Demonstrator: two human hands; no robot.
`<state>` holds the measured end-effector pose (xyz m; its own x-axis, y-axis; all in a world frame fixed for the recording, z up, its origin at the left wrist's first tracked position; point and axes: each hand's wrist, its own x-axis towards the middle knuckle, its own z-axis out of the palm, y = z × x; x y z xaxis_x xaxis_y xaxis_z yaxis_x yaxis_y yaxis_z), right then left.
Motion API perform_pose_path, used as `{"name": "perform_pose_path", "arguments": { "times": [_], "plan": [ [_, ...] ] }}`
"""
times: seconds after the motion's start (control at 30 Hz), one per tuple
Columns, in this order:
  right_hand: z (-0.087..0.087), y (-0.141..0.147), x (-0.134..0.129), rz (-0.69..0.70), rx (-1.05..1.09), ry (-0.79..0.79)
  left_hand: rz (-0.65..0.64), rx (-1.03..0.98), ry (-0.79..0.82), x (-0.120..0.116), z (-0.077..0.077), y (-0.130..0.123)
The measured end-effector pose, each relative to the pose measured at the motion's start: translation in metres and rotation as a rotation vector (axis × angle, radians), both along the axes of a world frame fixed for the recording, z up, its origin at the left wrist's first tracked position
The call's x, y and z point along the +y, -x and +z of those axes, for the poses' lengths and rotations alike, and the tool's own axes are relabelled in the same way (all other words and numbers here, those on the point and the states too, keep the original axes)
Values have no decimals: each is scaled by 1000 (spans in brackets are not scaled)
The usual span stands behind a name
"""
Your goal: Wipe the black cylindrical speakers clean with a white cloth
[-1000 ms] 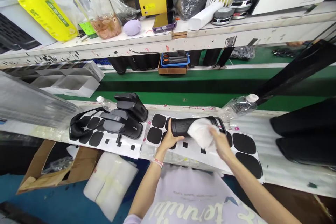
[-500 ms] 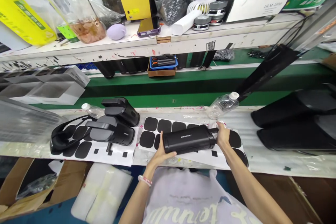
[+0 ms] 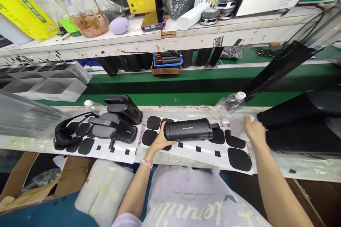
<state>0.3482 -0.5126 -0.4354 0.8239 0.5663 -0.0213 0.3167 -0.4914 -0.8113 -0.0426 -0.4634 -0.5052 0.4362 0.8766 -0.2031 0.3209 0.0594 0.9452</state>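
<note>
I see the black speaker (image 3: 188, 129) over the sticker sheet (image 3: 207, 156), its left end clasped by the left hand (image 3: 159, 141). Past the sheet's right edge, the right hand (image 3: 255, 132) blurs; I can't tell its grip. The speaker looks stiff, slick, weighty: best cradled at both ends.

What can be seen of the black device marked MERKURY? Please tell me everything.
The black device is long and plastic-looking, with pale lettering facing up and a dark strap-like part at its right end. It extends left to right over the white sheet; contact is unclear. The left hand grips its left end; the right hand is apart from it.
</note>
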Motion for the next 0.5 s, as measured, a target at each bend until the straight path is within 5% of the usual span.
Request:
{"name": "perform_pose_path", "arguments": {
  "times": [0.1, 0.27, 0.33, 0.5],
  "plan": [
    [31, -4, 18, -45, -287, -68, 12, -9, 7, -1, 0, 0],
    [36, 7, 70, 427, -696, -59, 19, -8, 16, -1, 1, -1],
    [31, 5, 84, 461, -633, -7, 22, -11, 17, -1, 1, -2],
    [37, -21, 82, 228, -303, -79, 31, -30, 21, -2, -1, -3]
  ]
}}
